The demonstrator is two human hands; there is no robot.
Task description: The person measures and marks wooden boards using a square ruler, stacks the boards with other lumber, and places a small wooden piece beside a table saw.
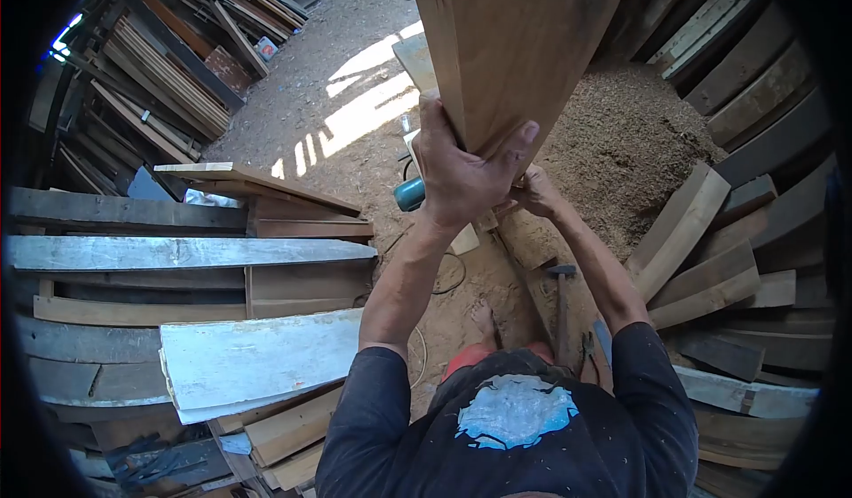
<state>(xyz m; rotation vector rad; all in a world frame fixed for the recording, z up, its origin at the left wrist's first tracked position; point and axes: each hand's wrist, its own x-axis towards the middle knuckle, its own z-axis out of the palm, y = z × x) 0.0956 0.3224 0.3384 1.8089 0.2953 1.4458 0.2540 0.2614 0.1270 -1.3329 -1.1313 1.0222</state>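
A thick brown wooden board [515, 54] rises from the middle to the top edge of the view, its near end low and close to me. My left hand [466, 165] is wrapped round the near end of it, thumb on the broad face and fingers at the left edge. Just right of and beyond it, my right hand [535, 192] is bent at the underside of the board; its fingertips are partly hidden. Below the hands, a green power tool [409, 194] lies on the left, with a cable near it.
Stacked planks [266, 360] fill the left side, and more boards [683, 232] lean on the right. A sawdust heap [621, 125] lies at right centre. A hammer [562, 307] and pliers [588, 356] are near my bare foot [484, 319].
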